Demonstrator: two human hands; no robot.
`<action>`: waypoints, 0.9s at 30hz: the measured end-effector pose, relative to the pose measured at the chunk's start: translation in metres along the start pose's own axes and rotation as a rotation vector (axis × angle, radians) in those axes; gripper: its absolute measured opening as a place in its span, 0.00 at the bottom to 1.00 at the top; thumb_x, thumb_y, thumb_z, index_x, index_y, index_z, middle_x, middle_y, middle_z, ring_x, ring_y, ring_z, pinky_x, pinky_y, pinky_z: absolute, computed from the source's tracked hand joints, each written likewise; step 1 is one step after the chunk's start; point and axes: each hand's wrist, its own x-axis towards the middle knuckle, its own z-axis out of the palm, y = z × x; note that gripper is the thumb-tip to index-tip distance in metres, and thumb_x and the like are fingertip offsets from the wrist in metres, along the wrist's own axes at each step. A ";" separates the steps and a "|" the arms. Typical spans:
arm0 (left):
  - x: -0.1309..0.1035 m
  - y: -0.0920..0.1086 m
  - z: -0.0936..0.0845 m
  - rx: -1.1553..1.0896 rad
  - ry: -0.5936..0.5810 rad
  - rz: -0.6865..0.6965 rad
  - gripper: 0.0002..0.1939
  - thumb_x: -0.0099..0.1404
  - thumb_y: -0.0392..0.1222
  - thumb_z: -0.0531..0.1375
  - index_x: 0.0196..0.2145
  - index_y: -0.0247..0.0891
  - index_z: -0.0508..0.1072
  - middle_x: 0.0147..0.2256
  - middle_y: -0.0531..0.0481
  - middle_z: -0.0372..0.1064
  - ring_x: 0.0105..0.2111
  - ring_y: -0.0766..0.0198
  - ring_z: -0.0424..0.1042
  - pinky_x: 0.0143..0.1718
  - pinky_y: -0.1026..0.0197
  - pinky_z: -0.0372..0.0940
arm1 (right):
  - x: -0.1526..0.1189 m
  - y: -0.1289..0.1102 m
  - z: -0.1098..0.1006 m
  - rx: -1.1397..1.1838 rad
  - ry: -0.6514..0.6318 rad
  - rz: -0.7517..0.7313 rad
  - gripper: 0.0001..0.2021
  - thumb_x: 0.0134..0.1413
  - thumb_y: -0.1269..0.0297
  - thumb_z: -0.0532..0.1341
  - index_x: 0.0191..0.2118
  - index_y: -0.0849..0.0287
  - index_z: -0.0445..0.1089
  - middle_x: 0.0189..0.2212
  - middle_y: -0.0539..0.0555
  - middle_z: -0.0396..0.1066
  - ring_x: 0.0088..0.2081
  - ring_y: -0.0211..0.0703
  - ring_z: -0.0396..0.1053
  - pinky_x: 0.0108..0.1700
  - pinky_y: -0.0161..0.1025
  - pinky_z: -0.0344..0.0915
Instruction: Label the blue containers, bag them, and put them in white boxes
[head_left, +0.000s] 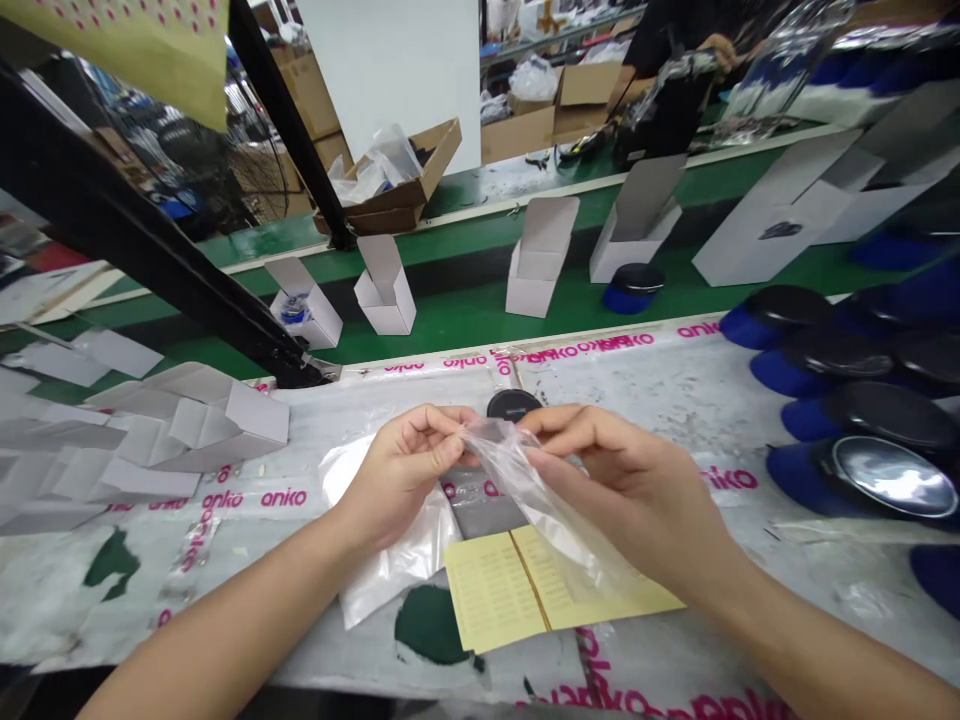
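A thin clear plastic bag [517,480] hangs between my two hands over the middle of the table. My left hand [409,465] pinches one side of its top edge between thumb and fingers. On the other side of that edge, my right hand [626,480] grips the film, and the rest of the bag drapes down below its fingers. Beneath the bag lies a yellow printed sheet of labels [499,590]. More clear bags lie in a flat pile [375,585] under my left hand. Just beyond my fingertips sits a round black disc-shaped piece [513,404].
Open white boxes [386,300] stand along the green belt [465,270], one blue-and-black round item [634,288] among them. Several similar items [870,410] crowd the right side. White cartons [217,420] lie at left beside a black post [187,260]. Across the belt, a person's hand [720,50] shows.
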 end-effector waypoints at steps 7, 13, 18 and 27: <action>0.000 -0.007 0.004 0.063 0.013 -0.143 0.09 0.60 0.39 0.69 0.33 0.35 0.73 0.25 0.53 0.72 0.25 0.71 0.71 0.30 0.69 0.65 | -0.009 0.010 -0.014 0.526 -0.029 0.466 0.14 0.50 0.60 0.72 0.37 0.54 0.67 0.29 0.47 0.74 0.28 0.37 0.72 0.31 0.35 0.66; 0.030 -0.018 0.003 0.468 0.109 0.021 0.07 0.62 0.38 0.65 0.34 0.35 0.71 0.28 0.53 0.70 0.26 0.68 0.73 0.33 0.62 0.71 | 0.011 0.029 -0.017 0.171 0.152 0.375 0.15 0.45 0.57 0.71 0.35 0.56 0.68 0.28 0.48 0.69 0.26 0.36 0.67 0.27 0.35 0.62; 0.055 -0.019 0.002 0.769 0.121 0.086 0.04 0.68 0.37 0.56 0.35 0.40 0.63 0.23 0.56 0.66 0.21 0.67 0.68 0.26 0.63 0.67 | 0.035 0.042 -0.015 -0.208 0.077 0.303 0.06 0.54 0.65 0.59 0.38 0.54 0.62 0.31 0.49 0.69 0.27 0.41 0.72 0.28 0.38 0.66; 0.045 -0.014 -0.014 1.475 -0.013 0.386 0.08 0.65 0.28 0.51 0.38 0.40 0.64 0.40 0.46 0.68 0.38 0.58 0.68 0.40 0.54 0.65 | 0.025 0.035 -0.021 -0.639 -0.100 0.164 0.12 0.49 0.73 0.57 0.41 0.55 0.65 0.36 0.56 0.74 0.36 0.51 0.73 0.36 0.43 0.64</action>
